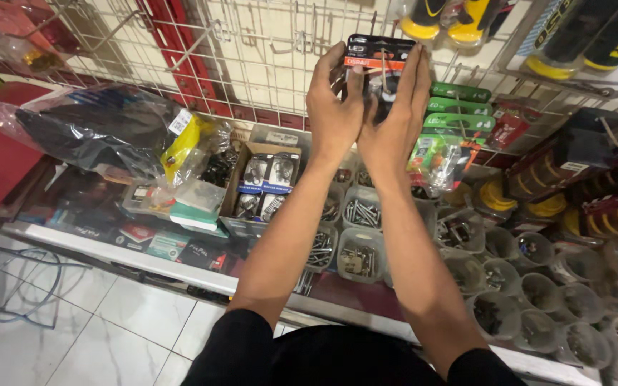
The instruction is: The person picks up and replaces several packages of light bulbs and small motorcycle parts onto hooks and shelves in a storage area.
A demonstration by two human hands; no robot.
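Both my hands are raised side by side against a white wire grid panel (180,50). Together they hold a small black blister pack (380,56) with an orange band and a clear bubble. My left hand (334,107) grips its left edge, fingers reaching up over the card. On the right edge sits my right hand (395,114), its fingers along the pack's side. The lower part of the pack is hidden behind my hands. Bare metal hooks stick out of the grid just left of the pack.
Green carded packs (459,107) hang right of my hands. Below, a glass counter holds clear cups of screws (360,214), a cardboard box of bulb packs (262,182) and plastic bags (101,132). Yellow-black grips (452,18) hang above. White floor tiles lie at lower left.
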